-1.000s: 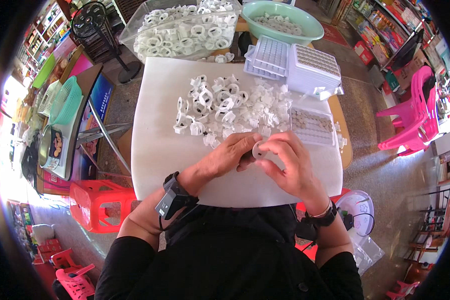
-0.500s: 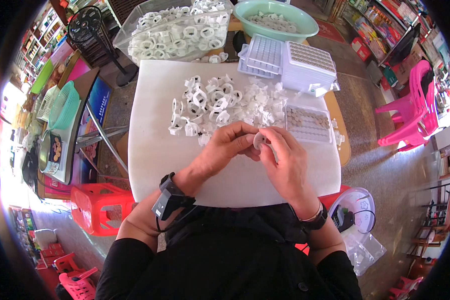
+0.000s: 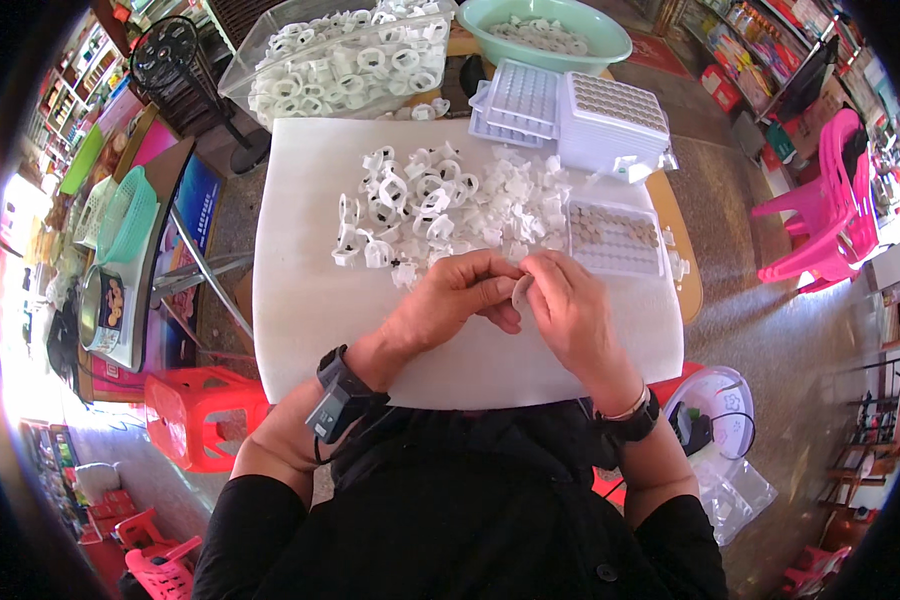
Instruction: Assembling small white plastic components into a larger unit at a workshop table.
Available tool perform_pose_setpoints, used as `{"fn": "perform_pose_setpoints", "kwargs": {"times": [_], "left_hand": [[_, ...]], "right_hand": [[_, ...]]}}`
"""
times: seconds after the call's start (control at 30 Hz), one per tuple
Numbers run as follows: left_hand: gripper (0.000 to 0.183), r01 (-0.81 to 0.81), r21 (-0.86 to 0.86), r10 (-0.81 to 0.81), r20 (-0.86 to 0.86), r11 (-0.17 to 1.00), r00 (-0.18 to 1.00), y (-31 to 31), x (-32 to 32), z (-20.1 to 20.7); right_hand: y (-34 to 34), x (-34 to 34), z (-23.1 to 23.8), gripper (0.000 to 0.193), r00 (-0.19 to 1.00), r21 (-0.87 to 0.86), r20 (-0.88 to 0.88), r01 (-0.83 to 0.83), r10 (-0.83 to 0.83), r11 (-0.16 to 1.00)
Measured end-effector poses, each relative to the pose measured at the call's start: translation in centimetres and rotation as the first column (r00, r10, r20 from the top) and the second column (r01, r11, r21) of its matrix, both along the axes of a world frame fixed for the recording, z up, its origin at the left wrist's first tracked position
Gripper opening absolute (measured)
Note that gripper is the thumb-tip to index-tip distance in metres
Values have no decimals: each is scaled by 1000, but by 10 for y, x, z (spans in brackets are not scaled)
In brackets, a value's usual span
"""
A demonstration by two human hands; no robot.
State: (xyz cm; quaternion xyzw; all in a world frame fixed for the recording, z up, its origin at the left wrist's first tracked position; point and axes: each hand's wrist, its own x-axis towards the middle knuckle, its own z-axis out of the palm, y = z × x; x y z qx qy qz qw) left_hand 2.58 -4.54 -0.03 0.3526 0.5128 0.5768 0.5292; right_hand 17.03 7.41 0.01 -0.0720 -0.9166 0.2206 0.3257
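Over the white tabletop, my left hand and my right hand meet with fingertips pinched around a small round white plastic part. The part is tilted edge-on, and the fingers hide some of it. Just beyond my hands lies a heap of white ring-shaped plastic parts, with a pile of smaller white plastic pieces to its right. A shallow clear tray with several round greyish discs in its pockets rests beyond my right hand.
At the far edge stand a clear bin of white ring parts and a pale green basin of white parts. Stacked white trays occupy the back right. Red stools and a pink chair flank the table.
The round part has turned from showing its face to nearly edge-on. My right hand's fingers have closed in around it. The whole view has shifted slightly.
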Motion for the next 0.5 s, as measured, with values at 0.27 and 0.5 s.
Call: {"fn": "perform_pose_setpoints", "kwargs": {"times": [0.27,0.5], "left_hand": [[24,-78,186,5,363,979,932,-4,-11,-10],[21,-117,290,32,284,950,958,5,-3,-11]], "right_hand": [[-19,9,30,20,990,-309,-115,48,-87,950],[-29,2,15,17,988,-748,-60,52,-145,662]]}}
